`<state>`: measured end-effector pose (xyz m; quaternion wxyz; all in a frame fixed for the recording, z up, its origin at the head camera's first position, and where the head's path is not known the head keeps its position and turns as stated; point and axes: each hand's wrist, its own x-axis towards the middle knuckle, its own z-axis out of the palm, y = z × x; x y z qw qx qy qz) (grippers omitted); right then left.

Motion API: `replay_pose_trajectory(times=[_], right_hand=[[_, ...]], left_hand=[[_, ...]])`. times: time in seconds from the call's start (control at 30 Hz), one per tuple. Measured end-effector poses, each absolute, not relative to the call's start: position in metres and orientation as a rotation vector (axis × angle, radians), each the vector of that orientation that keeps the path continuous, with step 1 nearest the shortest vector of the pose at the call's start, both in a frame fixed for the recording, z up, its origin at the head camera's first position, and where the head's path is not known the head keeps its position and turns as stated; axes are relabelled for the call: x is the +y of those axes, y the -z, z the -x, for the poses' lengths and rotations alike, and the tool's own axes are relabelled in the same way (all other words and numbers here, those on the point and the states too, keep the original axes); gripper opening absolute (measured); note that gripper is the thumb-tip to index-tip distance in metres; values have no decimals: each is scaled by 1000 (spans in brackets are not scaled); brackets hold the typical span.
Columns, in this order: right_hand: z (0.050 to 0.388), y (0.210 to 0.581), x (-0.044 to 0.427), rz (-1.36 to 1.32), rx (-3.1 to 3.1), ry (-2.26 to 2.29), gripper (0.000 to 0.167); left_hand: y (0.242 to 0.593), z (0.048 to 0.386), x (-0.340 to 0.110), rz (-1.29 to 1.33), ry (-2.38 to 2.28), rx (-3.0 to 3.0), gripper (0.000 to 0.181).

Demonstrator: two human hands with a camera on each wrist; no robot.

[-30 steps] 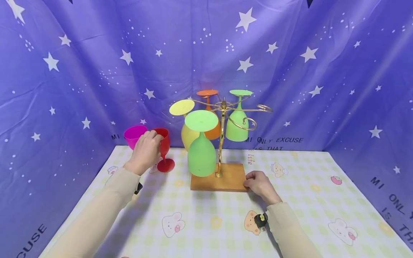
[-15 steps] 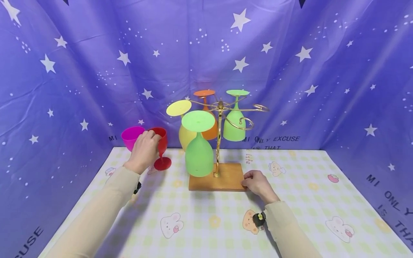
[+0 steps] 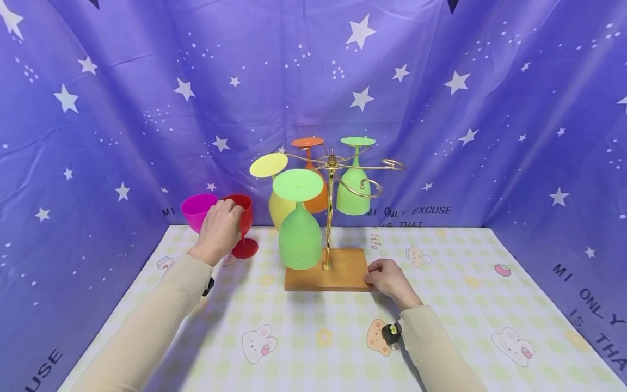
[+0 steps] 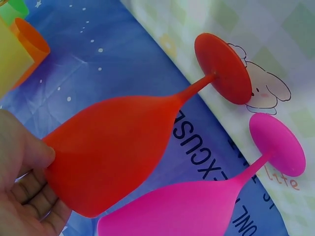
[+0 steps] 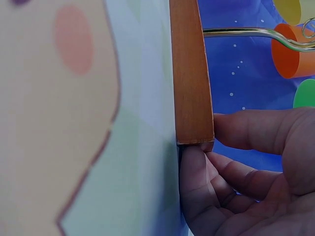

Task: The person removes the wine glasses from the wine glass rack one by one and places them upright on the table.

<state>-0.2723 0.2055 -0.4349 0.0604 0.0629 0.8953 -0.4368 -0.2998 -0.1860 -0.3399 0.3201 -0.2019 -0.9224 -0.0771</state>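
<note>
My left hand holds the red goblet near its rim, thumb on the outer wall in the left wrist view; the fingers' tips are partly hidden. The goblet stands upright, its foot at the tablecloth. Close on its left is a magenta goblet, partly behind my hand. My right hand pinches the right end of the wooden base of a gold wire glass rack. In the right wrist view, the thumb and fingers meet around that base's corner.
Upside down on the rack hang two green goblets, a yellow one and an orange one. Two curled hooks at the right carry nothing. A starry blue curtain closes off the back and sides of the table.
The head view has shifted slightly, so everything appears a little further left. Both hands keep their holds on the red goblet and the rack's base.
</note>
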Motion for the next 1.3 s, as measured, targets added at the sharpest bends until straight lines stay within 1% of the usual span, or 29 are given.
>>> replay_pose_trajectory(times=[0.73,0.93,1.13,1.3], right_hand=[[271,433,205,-196,2718,1305,18],[271,432,205,-204,2719,1293,18],[272,433,205,-196,2725,1305,18],[272,435,206,-198,2718,1311,18]], left_hand=[[346,295,-180,548,233,-2304,23],[353,284,-173,562,336,-2212,25],[361,267,-161,605,419,-2140,19],[368,252,-147,581,465,-2218,18]])
